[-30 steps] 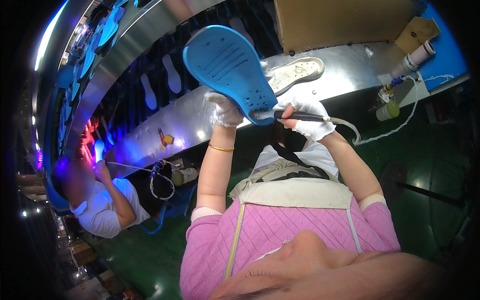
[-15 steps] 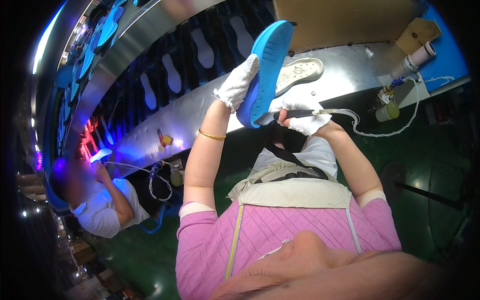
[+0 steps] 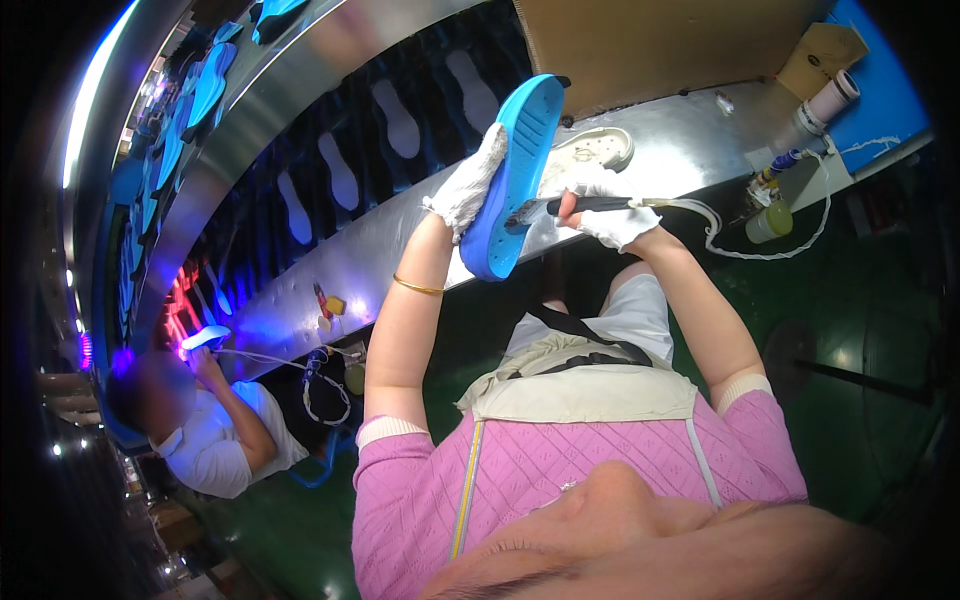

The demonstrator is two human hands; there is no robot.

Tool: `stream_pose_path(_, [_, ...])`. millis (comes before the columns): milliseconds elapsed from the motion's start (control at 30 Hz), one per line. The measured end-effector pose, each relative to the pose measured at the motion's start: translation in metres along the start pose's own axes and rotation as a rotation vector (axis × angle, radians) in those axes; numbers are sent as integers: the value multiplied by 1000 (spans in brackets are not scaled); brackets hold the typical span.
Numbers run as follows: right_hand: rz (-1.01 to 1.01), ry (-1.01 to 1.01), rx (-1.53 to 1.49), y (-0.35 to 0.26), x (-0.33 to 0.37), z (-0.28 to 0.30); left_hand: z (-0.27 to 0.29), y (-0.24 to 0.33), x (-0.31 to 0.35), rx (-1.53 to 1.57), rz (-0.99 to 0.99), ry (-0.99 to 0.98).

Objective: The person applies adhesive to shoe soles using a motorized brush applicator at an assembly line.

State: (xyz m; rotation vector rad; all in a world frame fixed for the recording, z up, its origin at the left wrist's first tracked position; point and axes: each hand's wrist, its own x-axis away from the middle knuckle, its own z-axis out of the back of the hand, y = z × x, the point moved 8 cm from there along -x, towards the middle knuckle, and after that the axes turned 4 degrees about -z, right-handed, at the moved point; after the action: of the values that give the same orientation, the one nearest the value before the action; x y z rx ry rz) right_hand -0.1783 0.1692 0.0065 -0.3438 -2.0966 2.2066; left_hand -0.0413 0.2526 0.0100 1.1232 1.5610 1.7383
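Observation:
My left hand (image 3: 468, 190), in a white glove, grips a blue shoe sole (image 3: 530, 130) by its left edge. The sole is tilted up, its perforated, ribbed face turned to the right. In my gloved right hand (image 3: 615, 218) is a black-handled brush (image 3: 585, 204) with a pale hose running from its back end. The brush's bristles meet the face of the blue sole in its lower half. Behind my right hand, a cream-white shoe sole (image 3: 597, 150) lies on the metal ledge (image 3: 690, 145), partly hidden by the blue sole and my hand.
Beyond the ledge, a dark conveyor carries several pale insole shapes (image 3: 397, 118). A cardboard sheet (image 3: 640, 50) stands at the back. To the right are a hose fitting with a yellowish-green cup (image 3: 768, 222) and a pinkish roll (image 3: 835, 98). A co-worker (image 3: 215, 440) sits at the left.
The blue sole has come lower and a little left, with its face turned more into view. The brush has shifted from near the sole's lower end up onto its face.

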Motion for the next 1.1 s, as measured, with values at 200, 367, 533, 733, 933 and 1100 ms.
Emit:
stream_pose_path(200, [50,30,167,-23,16,17,22,14,14,105,-201,120])
stream_pose_path(367, [5,214,-91,-30,32,35,39,22,33,1033,-493,-283])
stream_pose_path(533, [63,302,-107,-20,45,21,14,-72,30,968,-14,-151])
stream_pose_path(733, [273,437,-74,-30,55,22,-49,-79,74,1154,-221,-239])
stream_pose_path(933, [410,364,20,-53,54,-11,-85,-61,85,1145,-198,-324])
stream_pose_path(1100, [302,173,-191,-45,53,-30,-60,-65,70,1025,-244,-121])
